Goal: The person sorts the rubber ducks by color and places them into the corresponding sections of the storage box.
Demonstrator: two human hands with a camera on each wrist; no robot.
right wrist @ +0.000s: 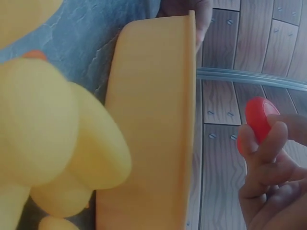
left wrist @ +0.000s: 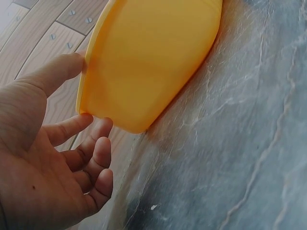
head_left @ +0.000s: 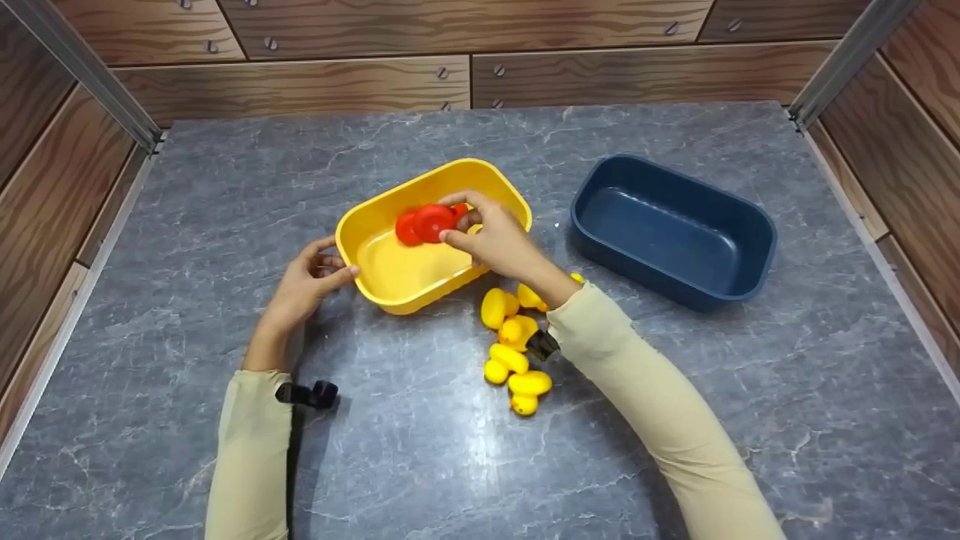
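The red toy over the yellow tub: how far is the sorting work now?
Done: nothing lies in the yellow tub or blue tub yet. In hand: the right hand holds the red toy over the yellow tub; the left hand touches its rim. Left: the yellow ducks on the table.

Two tubs stand on the table (head_left: pixel 375 465), the first tub (head_left: pixel 352 232) near the middle and the second tub (head_left: pixel 757 232) to its right, apart from it, nearer the right edge. A toy (head_left: pixel 427 223) is held above the first tub's inside by the right hand (head_left: pixel 495 240). The left hand (head_left: pixel 304 285) touches that tub's left corner. A cluster of ducks (head_left: pixel 514 352) lies on the table just in front of the first tub, toward the front edge, beneath the right forearm.
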